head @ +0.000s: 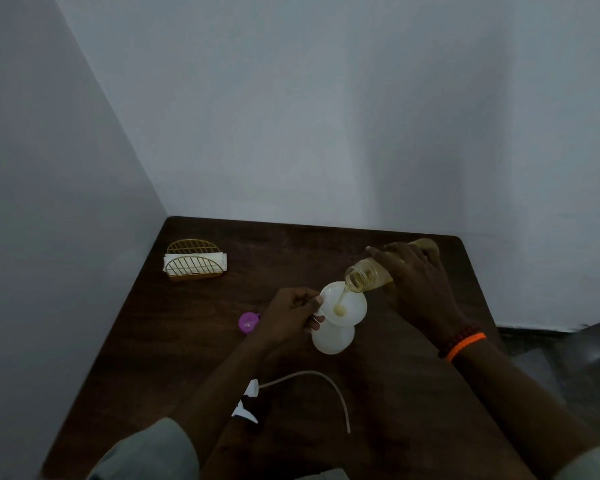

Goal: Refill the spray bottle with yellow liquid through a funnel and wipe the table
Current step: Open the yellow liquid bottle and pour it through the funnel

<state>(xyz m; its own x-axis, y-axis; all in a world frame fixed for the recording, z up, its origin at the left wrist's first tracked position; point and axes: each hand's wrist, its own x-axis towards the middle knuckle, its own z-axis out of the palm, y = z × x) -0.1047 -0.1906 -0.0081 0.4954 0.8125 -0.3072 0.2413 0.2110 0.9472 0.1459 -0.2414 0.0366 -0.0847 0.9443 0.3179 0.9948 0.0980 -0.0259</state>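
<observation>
Right hand (418, 278) grips tilted jar (371, 275), yellow liquid (340, 308) streaming into funnel (352, 301) on spray bottle (333, 337); left hand (290, 315) fingers pinch funnel rim (pink cap (248, 322) just left of bottle).

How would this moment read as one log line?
step: pouring | right hand: tilted bottle | left hand: steadies funnel | table: unwiped

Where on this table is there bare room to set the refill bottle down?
Bare wood lies along the far edge between the napkin holder and the right hand, and near the table front right. Crowded: around the funnel, purple cap and sprayer head.
</observation>
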